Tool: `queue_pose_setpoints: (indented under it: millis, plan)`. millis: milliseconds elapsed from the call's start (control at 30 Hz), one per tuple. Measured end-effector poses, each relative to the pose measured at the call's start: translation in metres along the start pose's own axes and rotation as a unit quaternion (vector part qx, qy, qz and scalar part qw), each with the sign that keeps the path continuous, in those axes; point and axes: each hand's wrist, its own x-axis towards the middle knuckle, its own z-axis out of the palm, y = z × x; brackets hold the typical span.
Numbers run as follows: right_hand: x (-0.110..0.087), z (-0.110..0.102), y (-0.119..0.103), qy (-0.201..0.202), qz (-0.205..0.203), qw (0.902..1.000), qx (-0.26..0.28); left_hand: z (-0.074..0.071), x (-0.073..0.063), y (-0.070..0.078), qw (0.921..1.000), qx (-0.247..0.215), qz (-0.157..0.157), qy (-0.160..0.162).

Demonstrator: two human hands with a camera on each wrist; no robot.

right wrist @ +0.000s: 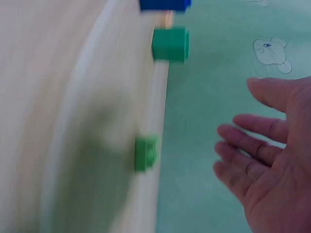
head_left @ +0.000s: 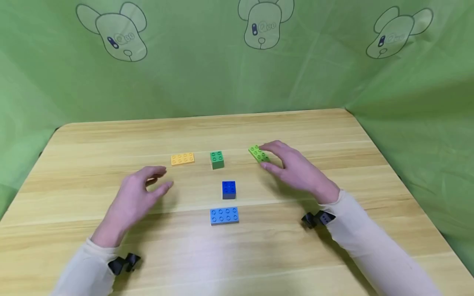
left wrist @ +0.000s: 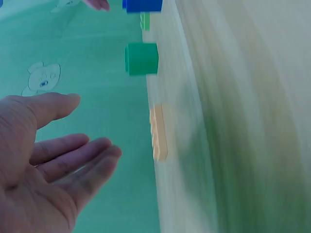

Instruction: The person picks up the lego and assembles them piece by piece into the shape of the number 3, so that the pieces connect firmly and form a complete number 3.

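My left hand (head_left: 138, 197) hovers over the table, fingers loosely bent and holding nothing. The flat orange-yellow building brick (head_left: 182, 158) lies just beyond its fingertips; the left wrist view shows that brick (left wrist: 159, 132) edge-on. My right hand (head_left: 294, 166) is above the table with its fingers relaxed and nothing in them. In the head view it overlaps the flat light green brick (head_left: 258, 153), while the right wrist view shows a gap between hand and brick (right wrist: 146, 154). Between the hands stand a dark green square brick (head_left: 217, 160), a dark blue square brick (head_left: 228, 190) and a longer light blue brick (head_left: 224, 216).
The bricks stand apart on a wooden table (head_left: 274, 250) with rounded far corners. A green cloth (head_left: 203, 74) with printed animal heads hangs behind and along the sides. A small black wrist camera (head_left: 124, 264) sits on the left sleeve, another (head_left: 317, 219) on the right.
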Motion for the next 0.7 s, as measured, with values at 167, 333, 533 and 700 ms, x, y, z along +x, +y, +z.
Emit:
queue_pose_setpoints:
  millis: [167,333,533,700]
  plan:
    - [0.002,0.008,-0.008,-0.011,-0.03,0.9948,0.097,0.013,-0.002,0.006,0.9962,-0.08,-0.017,-0.029]
    - [0.004,0.014,-0.015,-0.024,-0.041,0.9885,0.144,0.026,-0.001,0.013,0.9835,-0.172,-0.016,-0.053]
    - [0.006,0.024,-0.019,-0.025,-0.061,0.971,0.23,0.041,0.001,0.021,0.9646,-0.252,0.005,-0.078]
    - [0.009,0.03,-0.024,-0.038,-0.054,0.962,0.265,0.048,0.0,0.024,0.964,-0.243,0.026,-0.104]
